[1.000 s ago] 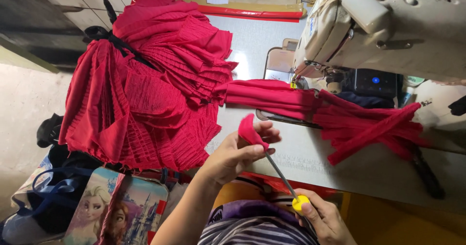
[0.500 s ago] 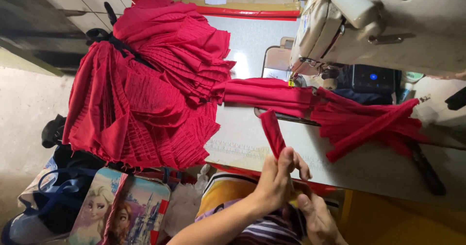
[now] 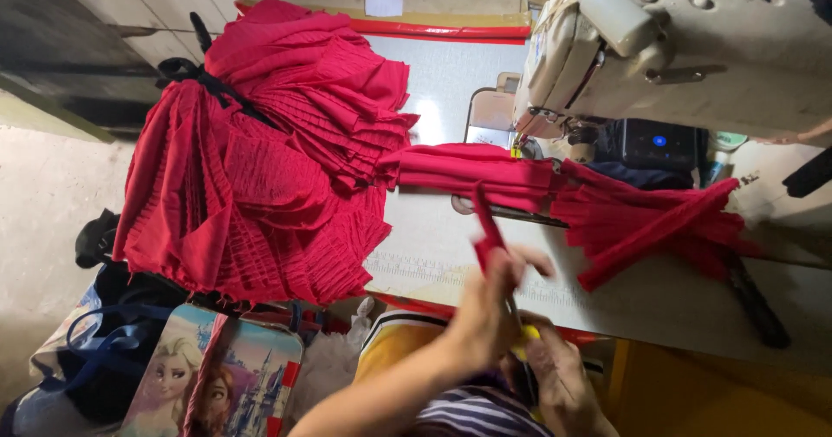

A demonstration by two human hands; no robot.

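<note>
The left hand point(image 3: 494, 303) pinches a red fabric strip point(image 3: 484, 220) over the table point(image 3: 433, 255) edge; the right hand point(image 3: 559, 381) grips a yellow-tipped tool point(image 3: 526, 337) (blurred, mostly hidden) below.

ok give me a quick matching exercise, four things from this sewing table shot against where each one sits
Things:
1. sewing machine
2. stack of pleated red fabric
3. narrow red strip
4. cartoon-print bag

Places:
A. bottom left, below the table edge
B. upper right, on the table
C. held up by the left hand
D. piled on the table's left end

Pairs: 1-B, 2-D, 3-C, 4-A
</note>
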